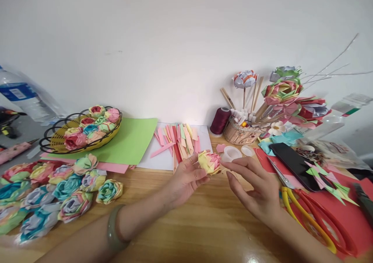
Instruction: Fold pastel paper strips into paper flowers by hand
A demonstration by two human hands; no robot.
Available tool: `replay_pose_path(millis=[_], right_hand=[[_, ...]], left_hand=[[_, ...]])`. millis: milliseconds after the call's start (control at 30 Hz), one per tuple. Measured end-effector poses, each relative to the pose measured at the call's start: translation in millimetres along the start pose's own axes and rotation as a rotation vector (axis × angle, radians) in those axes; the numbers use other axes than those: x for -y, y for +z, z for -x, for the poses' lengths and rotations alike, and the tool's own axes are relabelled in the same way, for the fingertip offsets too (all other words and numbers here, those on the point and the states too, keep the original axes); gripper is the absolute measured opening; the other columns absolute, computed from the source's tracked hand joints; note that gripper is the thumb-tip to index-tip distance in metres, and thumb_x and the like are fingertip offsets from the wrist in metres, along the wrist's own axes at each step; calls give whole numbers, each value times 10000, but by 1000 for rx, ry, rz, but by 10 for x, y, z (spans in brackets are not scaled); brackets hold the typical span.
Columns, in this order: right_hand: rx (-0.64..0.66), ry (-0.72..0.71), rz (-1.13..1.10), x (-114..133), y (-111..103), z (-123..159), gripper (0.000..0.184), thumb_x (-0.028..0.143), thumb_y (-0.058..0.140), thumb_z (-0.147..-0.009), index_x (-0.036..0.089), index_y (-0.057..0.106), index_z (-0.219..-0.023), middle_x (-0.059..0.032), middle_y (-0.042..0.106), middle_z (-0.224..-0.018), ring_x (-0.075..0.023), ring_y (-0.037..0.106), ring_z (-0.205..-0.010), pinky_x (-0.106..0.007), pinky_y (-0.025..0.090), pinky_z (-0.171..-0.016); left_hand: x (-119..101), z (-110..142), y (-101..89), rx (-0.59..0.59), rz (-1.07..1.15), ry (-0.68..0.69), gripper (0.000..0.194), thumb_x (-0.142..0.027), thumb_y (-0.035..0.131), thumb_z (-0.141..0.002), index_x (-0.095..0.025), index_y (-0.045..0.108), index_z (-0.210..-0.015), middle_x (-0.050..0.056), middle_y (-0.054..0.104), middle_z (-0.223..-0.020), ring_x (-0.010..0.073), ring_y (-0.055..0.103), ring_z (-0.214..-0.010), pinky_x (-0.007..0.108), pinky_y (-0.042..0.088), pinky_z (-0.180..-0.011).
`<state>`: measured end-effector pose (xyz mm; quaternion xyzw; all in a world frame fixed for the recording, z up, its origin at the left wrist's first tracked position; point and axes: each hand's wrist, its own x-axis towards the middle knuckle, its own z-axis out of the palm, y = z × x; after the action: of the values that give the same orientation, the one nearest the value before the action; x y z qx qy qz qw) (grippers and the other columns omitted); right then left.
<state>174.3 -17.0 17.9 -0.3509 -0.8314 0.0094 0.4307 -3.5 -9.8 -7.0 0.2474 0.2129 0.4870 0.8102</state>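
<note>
Between the thumb and fingers of my left hand point(189, 179) is a folded paper flower point(209, 162), yellow on the outer petals and pink toward the right. My right hand point(255, 185) hovers just right of the flower, its thumb and fingers apart and nothing seen in them. The index fingertip comes close to the petals; whether it touches them I cannot tell. Behind the hands, several folded paper strips point(182, 138) in pink, red, green and yellow lie on a white sheet point(148, 162).
At left, several finished paper flowers point(68, 187) cover the wooden table point(175, 232), near a yellow basket point(55, 143) of more. On the right are scissors point(323, 224), a black phone point(294, 165), a thread spool point(220, 121) and a pot point(243, 134) holding sticks and flowers.
</note>
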Motion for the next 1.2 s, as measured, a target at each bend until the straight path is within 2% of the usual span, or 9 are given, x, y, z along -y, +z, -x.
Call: replay_pose_path(millis=[133,300,567,900,1067,1200], right_hand=[[9,-64,28,-2,23,34,339,32,549,-728,222,576,-1008,-37,546,-797,-142,530,-673,-276,440,-557],[-5,-25,34,-6,18,34,350,47,544,-744,224,562,-1045,-45,544,-819,-151,540,-703,-287,453,-579],[-38,-90,55,-12,62,23,314,36,610,-721,202,571,-985,-38,565,-786,-140,544,-673,-271,459,-558],[-101,-45,34,19,41,10,217,60,620,-721,189,554,-882,-33,543,-762,-144,538,-686,-269,458,-573],[2,16,-57,52,26,-4,252,46,550,-765,205,562,-961,-41,552,-808,-151,543,-734,-278,462,-611],[53,75,-102,82,44,-22,198,90,543,-788,212,564,-941,-40,565,-824,-158,549,-756,-280,469,-628]], left_hand=[[4,-1,-5,-7,41,8,344,-89,679,-663,-169,613,-992,27,638,-950,74,595,-756,140,482,-636],[8,1,-9,20,52,-3,345,-78,667,-675,-165,610,-1004,37,632,-990,79,599,-786,135,491,-648],[1,10,-21,52,60,-14,330,-85,653,-694,-164,604,-1010,32,629,-992,66,597,-778,122,488,-657],[3,12,-21,43,35,-25,384,-80,658,-684,-177,585,-1049,42,604,-1064,86,591,-861,141,479,-708],[4,8,7,7,-5,-12,497,-40,693,-621,-210,579,-1074,29,625,-1034,96,591,-870,163,456,-724],[16,3,19,-21,-60,9,542,-38,710,-591,-227,577,-1081,27,635,-1019,122,577,-897,231,439,-791]])
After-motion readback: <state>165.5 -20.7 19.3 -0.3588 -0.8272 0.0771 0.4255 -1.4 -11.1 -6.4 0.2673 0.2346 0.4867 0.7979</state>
